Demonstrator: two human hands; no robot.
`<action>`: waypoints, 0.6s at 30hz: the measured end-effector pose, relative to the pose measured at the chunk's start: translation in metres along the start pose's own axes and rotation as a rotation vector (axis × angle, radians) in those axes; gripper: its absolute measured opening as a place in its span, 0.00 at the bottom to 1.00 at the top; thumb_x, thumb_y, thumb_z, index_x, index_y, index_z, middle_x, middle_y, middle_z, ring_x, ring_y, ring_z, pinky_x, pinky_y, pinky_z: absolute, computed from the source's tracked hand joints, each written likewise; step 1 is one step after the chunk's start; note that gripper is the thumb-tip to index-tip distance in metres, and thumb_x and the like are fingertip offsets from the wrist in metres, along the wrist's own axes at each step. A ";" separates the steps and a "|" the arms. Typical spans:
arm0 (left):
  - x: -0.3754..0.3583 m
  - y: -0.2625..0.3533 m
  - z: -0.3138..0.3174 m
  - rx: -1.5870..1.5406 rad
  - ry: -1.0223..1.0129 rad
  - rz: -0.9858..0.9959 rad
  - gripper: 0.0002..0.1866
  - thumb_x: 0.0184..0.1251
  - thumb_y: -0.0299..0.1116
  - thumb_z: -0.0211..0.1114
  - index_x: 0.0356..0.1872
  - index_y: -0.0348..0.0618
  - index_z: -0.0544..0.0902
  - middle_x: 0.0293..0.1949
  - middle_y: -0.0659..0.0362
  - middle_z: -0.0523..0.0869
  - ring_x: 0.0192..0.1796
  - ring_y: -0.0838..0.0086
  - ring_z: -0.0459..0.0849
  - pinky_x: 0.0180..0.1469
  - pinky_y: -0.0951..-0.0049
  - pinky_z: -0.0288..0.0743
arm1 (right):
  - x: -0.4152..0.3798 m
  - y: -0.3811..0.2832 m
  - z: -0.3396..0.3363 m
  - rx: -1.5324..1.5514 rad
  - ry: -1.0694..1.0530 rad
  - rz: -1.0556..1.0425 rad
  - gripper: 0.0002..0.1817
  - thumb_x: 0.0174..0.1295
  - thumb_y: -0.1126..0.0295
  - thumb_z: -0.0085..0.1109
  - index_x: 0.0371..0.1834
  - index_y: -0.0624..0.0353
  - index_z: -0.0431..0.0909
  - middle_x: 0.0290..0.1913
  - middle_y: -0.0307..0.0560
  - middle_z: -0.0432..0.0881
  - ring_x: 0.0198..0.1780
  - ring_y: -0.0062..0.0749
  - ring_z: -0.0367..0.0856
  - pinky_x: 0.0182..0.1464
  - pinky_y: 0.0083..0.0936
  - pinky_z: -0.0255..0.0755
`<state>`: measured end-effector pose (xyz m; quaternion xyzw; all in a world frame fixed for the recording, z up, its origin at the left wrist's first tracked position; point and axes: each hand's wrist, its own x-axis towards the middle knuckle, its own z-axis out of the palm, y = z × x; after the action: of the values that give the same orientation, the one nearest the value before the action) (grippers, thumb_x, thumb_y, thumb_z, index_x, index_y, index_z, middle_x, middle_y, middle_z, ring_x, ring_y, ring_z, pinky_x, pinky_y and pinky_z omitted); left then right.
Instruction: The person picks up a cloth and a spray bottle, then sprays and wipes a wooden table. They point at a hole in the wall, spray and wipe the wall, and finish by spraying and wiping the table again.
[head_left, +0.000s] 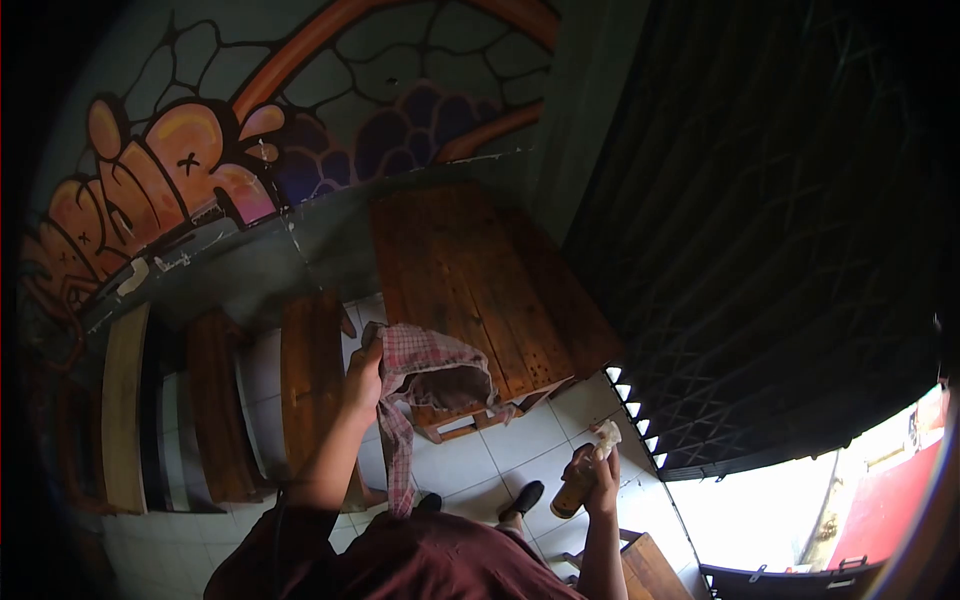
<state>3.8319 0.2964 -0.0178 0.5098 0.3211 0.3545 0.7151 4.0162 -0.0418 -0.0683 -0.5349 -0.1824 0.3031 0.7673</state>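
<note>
My left hand (366,377) is closed on a red-and-white checked cloth (430,352), which hangs down in front of me and spreads toward the near edge of a wooden table (460,270). Over the tiled floor to the right, my right hand (601,478) is wrapped round a bottle (571,492) with a whitish top and a yellowish-brown body. The bottle is tilted. It is apart from the cloth and the table.
Wooden benches (312,385) stand at the left on white tiles (520,436). A painted wall (190,160) rises behind them. At the right is a dark folding shutter (760,260), and a wooden piece (655,570) stands at the lower right.
</note>
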 end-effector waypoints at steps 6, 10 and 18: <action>-0.001 -0.036 0.050 -0.057 0.288 -0.014 0.24 0.72 0.51 0.56 0.48 0.37 0.82 0.45 0.58 0.85 0.46 0.73 0.82 0.52 0.70 0.74 | 0.083 -0.029 -0.065 -0.043 -0.116 0.066 0.26 0.68 0.60 0.49 0.65 0.60 0.61 0.30 0.47 0.76 0.24 0.32 0.78 0.28 0.28 0.75; -0.008 -0.034 0.077 -0.039 0.371 0.038 0.22 0.72 0.48 0.58 0.46 0.36 0.82 0.43 0.59 0.85 0.44 0.73 0.83 0.48 0.70 0.76 | 0.145 -0.044 -0.076 -0.128 -0.294 0.087 0.24 0.68 0.63 0.50 0.64 0.61 0.62 0.27 0.46 0.76 0.24 0.32 0.78 0.27 0.27 0.73; 0.021 -0.051 0.071 -0.156 0.638 -0.026 0.20 0.74 0.45 0.55 0.46 0.35 0.82 0.42 0.58 0.85 0.42 0.73 0.82 0.46 0.71 0.76 | 0.256 -0.022 -0.053 -0.048 -0.451 0.143 0.28 0.64 0.70 0.52 0.67 0.63 0.61 0.27 0.45 0.76 0.22 0.29 0.75 0.27 0.26 0.73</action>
<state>3.9106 0.2672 -0.0492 0.3124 0.5074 0.5106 0.6199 4.2461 0.0839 -0.0787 -0.4833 -0.3180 0.4640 0.6709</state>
